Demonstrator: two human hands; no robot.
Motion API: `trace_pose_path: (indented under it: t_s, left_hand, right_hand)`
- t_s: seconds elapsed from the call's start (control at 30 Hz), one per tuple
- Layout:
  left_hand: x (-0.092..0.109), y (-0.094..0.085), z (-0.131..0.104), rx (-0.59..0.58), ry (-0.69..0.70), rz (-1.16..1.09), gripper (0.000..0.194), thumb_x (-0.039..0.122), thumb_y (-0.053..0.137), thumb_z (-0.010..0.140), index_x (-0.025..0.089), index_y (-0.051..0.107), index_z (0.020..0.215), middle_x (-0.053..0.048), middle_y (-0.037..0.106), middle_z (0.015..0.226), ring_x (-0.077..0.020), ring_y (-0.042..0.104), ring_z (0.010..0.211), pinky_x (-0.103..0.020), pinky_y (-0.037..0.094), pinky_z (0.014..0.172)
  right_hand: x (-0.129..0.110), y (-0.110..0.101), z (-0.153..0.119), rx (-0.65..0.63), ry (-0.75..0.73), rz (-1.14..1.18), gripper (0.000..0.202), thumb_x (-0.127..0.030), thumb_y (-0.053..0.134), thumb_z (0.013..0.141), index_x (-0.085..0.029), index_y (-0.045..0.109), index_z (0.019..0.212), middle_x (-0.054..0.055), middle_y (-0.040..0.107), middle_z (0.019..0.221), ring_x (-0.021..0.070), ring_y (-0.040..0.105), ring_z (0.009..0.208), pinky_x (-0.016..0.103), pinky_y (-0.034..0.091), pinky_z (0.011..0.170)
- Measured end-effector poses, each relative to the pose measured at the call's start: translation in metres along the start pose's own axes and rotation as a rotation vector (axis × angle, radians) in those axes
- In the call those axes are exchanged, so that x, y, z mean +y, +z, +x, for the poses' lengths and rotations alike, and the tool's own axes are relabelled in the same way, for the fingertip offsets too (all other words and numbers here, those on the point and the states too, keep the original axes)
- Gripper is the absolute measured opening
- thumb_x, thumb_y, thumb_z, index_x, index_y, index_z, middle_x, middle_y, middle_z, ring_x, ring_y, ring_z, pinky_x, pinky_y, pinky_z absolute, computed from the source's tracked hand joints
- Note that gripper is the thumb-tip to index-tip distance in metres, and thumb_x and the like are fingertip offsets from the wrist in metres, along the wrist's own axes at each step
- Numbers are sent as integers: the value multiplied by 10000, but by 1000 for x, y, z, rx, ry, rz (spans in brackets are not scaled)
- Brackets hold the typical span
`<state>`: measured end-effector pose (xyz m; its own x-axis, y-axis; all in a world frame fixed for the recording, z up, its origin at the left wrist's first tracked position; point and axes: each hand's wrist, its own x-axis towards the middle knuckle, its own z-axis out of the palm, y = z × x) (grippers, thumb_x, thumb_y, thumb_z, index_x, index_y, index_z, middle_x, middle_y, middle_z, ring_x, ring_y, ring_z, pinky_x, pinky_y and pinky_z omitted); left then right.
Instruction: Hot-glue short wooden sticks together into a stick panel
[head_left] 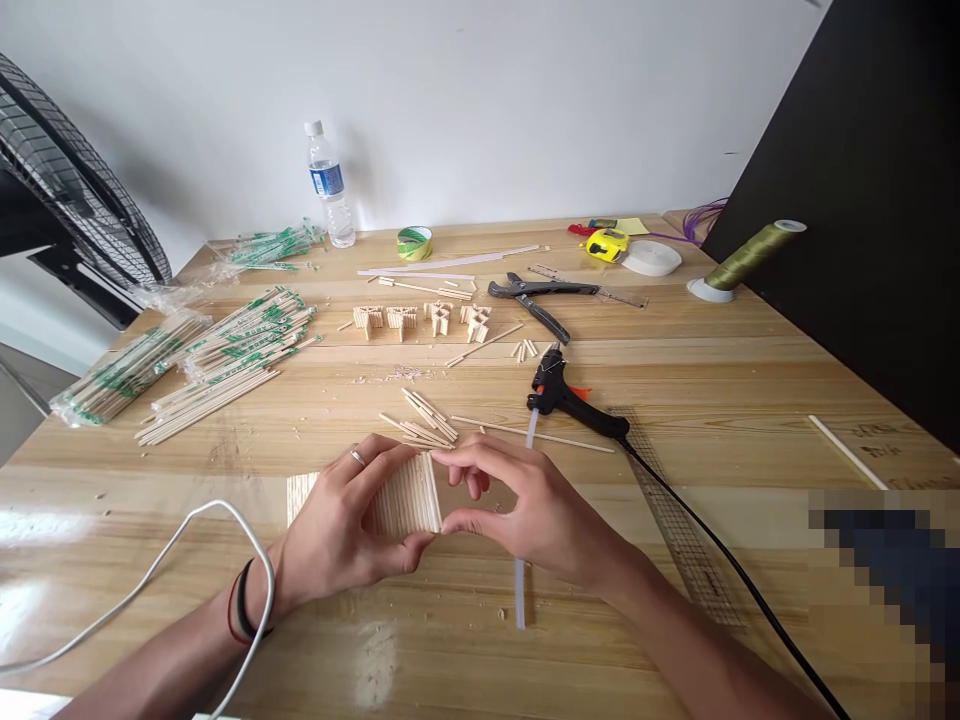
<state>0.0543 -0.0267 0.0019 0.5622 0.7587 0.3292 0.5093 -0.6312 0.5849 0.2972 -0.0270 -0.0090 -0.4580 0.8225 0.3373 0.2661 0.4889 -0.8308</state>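
A flat panel of wooden sticks laid side by side [405,497] is between my hands, low over the table. My left hand [352,515], with a ring on one finger, wraps over its middle. Fingers and thumb of my right hand [517,495] pinch the two ends of the stick at the panel's right edge. Just beyond my hands lie several short cut sticks [427,418]. A black hot glue gun [559,385] with a clear glue stick [520,590] rests to the right of them.
Bundles of wrapped chopsticks [240,335] lie at left. Several small stick assemblies [401,318], cutting pliers [540,295] and a tape measure [606,245] are farther back. A water bottle [328,190] stands by the wall. A white cable [180,530] crosses my left wrist; a ruler [679,530] lies at right.
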Motion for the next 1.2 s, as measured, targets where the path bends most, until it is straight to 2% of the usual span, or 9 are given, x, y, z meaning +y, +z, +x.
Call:
trace_pose_path:
  t_s: [0.17,0.37,0.67,0.87,1.03,1.2]
  left_hand:
    - [0,0,0,0,-9,2,667,267,803,808,199,524,1410,-106,656,1230,-263,681,1080,-380,596,917]
    - [2,-1,1,-41,-21,0,677,271,783,820,197,509,1434,-119,653,1258,-273,681,1098,-401,600,926]
    - [1,0,0,-26,-21,-7,682,265,779,816,213,503,1437,-114,649,1258,-277,677,1105,-416,600,936]
    - [1,-1,0,-35,-29,25,645,289,771,830,206,506,1411,-115,646,1235,-273,681,1076,-416,609,901]
    - [-1,-1,0,-34,-36,52,600,311,754,855,202,512,1393,-118,639,1235,-274,677,1082,-423,607,900]
    - [-2,1,0,-33,-38,56,601,313,755,866,210,505,1403,-117,639,1244,-277,673,1095,-427,602,909]
  right_hand:
    - [1,0,0,-5,-3,-29,512,-136,894,788,-181,686,1254,4,646,930,149,589,760,298,548,724]
    - [4,1,0,2,-28,-50,518,-159,900,787,-180,684,1257,7,647,928,154,593,756,302,541,725]
    - [4,2,0,0,-31,-19,510,-169,893,799,-173,685,1265,4,639,928,148,584,757,298,533,730]
    - [3,-1,1,-15,-5,-42,549,-175,900,791,-192,683,1295,8,657,950,155,593,774,301,538,743]
    - [-1,-5,2,-36,68,-29,582,-256,913,787,-221,679,1318,15,677,999,165,603,816,318,543,786]
    - [-2,-6,3,-50,77,-18,529,-214,876,832,-220,671,1320,15,665,1004,160,605,823,311,537,791]
